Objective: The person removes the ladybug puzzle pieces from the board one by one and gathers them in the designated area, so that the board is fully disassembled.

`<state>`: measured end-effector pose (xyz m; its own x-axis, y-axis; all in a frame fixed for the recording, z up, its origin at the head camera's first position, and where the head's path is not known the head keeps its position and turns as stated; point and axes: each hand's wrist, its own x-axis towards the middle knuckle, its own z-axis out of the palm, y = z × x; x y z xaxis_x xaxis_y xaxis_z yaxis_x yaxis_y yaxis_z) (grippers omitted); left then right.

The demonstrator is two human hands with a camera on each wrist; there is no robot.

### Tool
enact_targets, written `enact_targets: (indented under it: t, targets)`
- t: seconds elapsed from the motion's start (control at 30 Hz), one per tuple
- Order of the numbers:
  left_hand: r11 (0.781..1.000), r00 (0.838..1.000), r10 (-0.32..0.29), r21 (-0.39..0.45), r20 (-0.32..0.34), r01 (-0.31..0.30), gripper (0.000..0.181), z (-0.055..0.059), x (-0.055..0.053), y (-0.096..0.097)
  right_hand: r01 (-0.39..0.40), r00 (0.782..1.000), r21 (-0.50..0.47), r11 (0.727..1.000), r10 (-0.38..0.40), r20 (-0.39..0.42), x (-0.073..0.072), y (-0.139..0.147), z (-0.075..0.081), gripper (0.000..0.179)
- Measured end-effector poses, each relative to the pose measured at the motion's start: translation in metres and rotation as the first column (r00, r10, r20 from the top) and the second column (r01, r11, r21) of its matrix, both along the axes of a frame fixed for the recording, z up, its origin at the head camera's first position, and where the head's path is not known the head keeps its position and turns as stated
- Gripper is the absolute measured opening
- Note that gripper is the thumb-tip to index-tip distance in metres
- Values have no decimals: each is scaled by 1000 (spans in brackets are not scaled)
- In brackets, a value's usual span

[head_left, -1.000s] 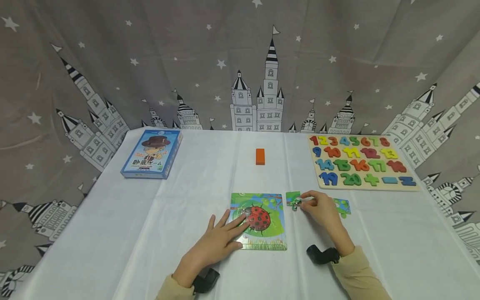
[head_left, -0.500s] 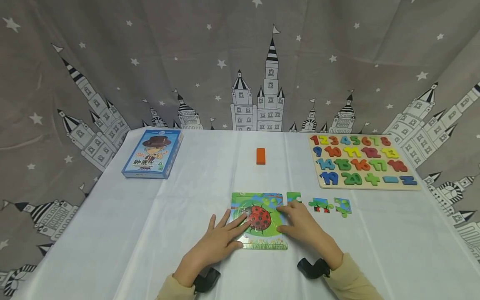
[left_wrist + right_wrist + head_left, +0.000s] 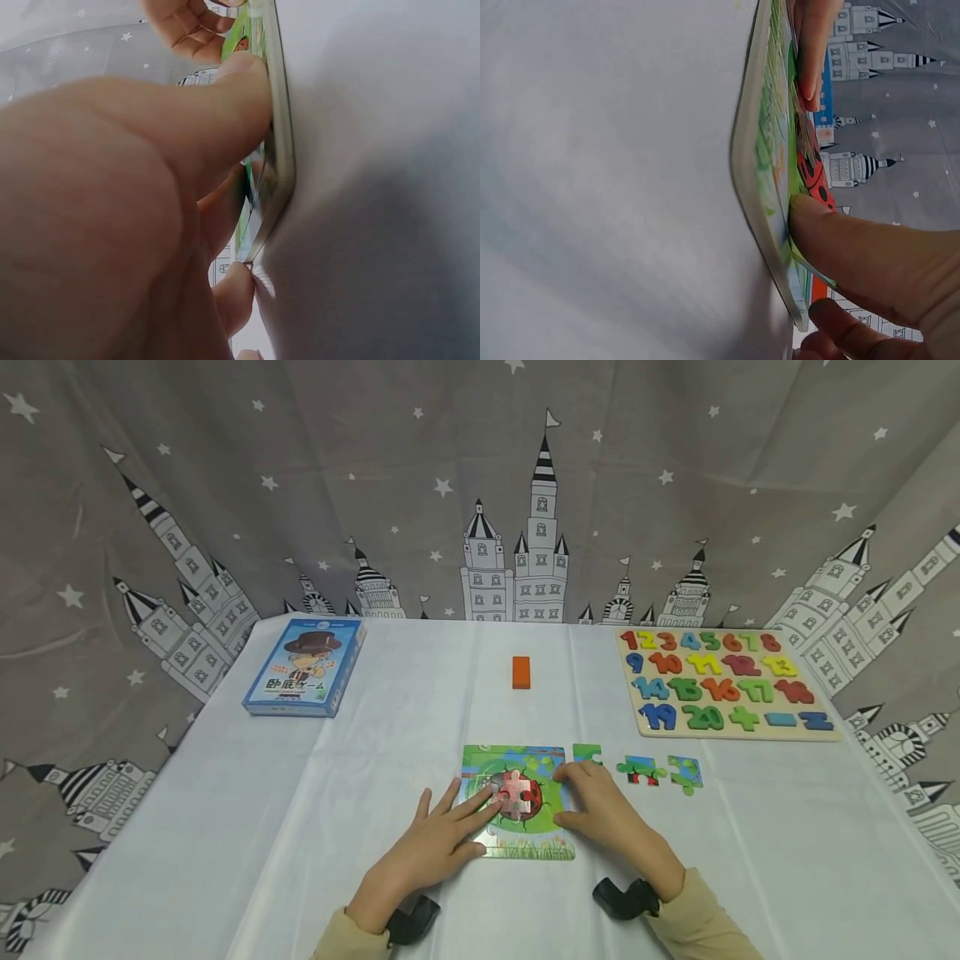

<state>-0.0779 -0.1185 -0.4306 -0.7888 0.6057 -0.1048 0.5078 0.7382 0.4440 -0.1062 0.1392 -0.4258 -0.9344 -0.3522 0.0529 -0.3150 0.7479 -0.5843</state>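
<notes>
A ladybug jigsaw puzzle (image 3: 525, 842) lies in its thin tray on the table. My left hand (image 3: 441, 843) rests on its left side with fingers spread, the thumb at the tray's edge in the left wrist view. At the right side, my right hand (image 3: 606, 806) pinches a green puzzle piece (image 3: 815, 274) between thumb and forefinger. That piece stands tilted up from the tray in the right wrist view. A bright glare covers the central ladybug piece (image 3: 514, 793). Beside my right hand lie three loose pieces: one green (image 3: 587, 750), one red-and-blue (image 3: 642, 768), one blue-green (image 3: 686, 772).
An orange block (image 3: 521, 672) sits behind the puzzle. At the back right lies a wooden number board (image 3: 738, 733); a blue game box (image 3: 306, 668) is at the back left. The white-covered table (image 3: 405, 693) meets a grey castle-print curtain (image 3: 375, 468).
My right hand has let go of the red-and-blue piece and moved left to the puzzle's right side. Glare now shows on the central ladybug piece. My left hand has stayed put.
</notes>
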Motion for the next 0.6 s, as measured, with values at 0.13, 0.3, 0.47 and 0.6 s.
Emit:
enact_targets:
  t: [0.13,0.3,0.47,0.6]
  targets:
    - [1000,1000,8,1,1,-8,54,-2,0,1,-4,1000,-28,1000,5,30,-1,-1,0,44]
    - [1000,1000,22,11,9,-23,53,-3,0,1,0,999,-41,999,2,41,-1,-2,1,45]
    - [1000,1000,24,-8,-13,-25,51,-2,1,3,-2,999,-33,999,3,35,0,-2,1,45]
    - [999,998,6,-53,-57,-9,48,0,3,5,1,999,-37,999,1,40,0,-1,1,43]
